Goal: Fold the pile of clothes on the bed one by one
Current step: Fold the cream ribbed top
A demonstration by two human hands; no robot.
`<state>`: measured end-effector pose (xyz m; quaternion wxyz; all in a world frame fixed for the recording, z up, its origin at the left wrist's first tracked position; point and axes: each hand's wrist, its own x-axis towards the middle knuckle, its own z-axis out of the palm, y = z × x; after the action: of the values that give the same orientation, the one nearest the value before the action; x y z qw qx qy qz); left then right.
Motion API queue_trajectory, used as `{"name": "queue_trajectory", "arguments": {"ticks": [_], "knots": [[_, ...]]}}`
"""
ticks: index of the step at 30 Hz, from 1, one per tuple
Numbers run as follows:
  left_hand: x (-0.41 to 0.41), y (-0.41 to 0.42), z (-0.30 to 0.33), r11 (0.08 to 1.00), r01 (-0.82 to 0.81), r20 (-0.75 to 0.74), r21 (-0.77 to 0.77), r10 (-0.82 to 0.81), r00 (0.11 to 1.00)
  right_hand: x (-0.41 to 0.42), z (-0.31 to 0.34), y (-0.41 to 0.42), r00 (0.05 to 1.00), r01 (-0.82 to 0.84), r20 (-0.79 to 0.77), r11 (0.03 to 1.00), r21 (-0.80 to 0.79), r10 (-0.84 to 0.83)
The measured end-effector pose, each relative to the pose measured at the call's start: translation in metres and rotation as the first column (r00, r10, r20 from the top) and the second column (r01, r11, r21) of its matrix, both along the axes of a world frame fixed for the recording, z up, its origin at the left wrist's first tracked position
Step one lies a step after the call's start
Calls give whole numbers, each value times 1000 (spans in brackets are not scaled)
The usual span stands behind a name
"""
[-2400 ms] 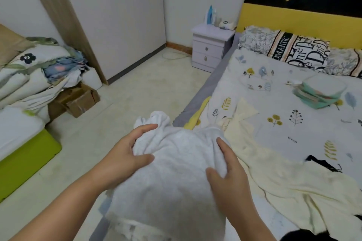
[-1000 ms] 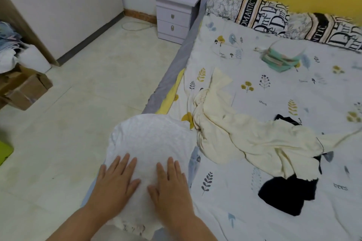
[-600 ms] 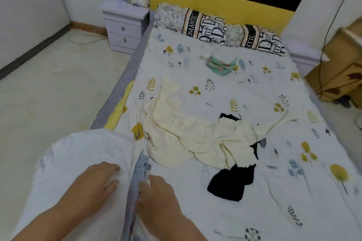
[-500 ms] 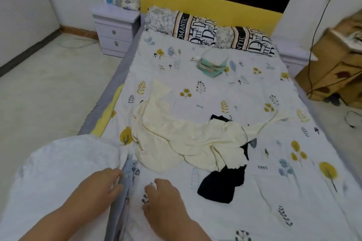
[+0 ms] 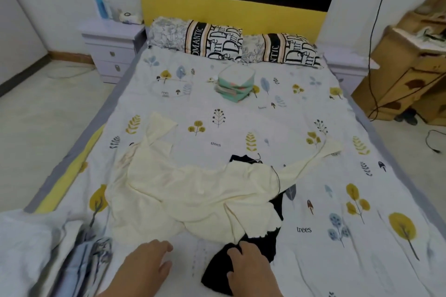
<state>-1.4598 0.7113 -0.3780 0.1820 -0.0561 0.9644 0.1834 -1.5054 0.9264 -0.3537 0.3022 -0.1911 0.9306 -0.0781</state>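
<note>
While the left hand (image 5: 147,264) hovers with fingers loosely spread over the bed (image 5: 241,118), the right hand (image 5: 251,265) rests on the black garment (image 5: 217,272), fingers curling into it, beside the cream garment (image 5: 193,190).

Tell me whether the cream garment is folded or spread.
Spread, unfolded: the cream garment lies crumpled, sleeves flung outward, partly over a black garment.

My bed (image 5: 241,128) wears a white sheet printed with trees and leaves; a crumpled cream garment (image 5: 193,190) sprawls across its near middle, partly over a black garment (image 5: 241,263); a folded mint stack (image 5: 235,84) sits far, just before two pillows (image 5: 231,42); white cloth (image 5: 24,248) lies near left.
</note>
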Motion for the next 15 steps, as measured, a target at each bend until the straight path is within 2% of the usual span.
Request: {"name": "queue_trajectory", "arguments": {"ticks": [4, 9, 12, 15], "knots": [[-32, 4, -31, 997, 4, 36, -82, -1, 999, -39, -32, 14, 997, 43, -70, 999, 12, -42], [-85, -15, -61, 983, -44, -3, -178, 44, 999, -97, -74, 5, 985, 136, -116, 989, 52, -129], [-124, -30, -78, 963, -92, -47, -251, 83, 995, -129, -100, -5, 982, 131, -152, 987, 96, -116], [-159, -48, -95, 933, -125, -68, -337, 109, 992, -152, -128, -18, 979, 120, -175, 990, 69, -107]]}}
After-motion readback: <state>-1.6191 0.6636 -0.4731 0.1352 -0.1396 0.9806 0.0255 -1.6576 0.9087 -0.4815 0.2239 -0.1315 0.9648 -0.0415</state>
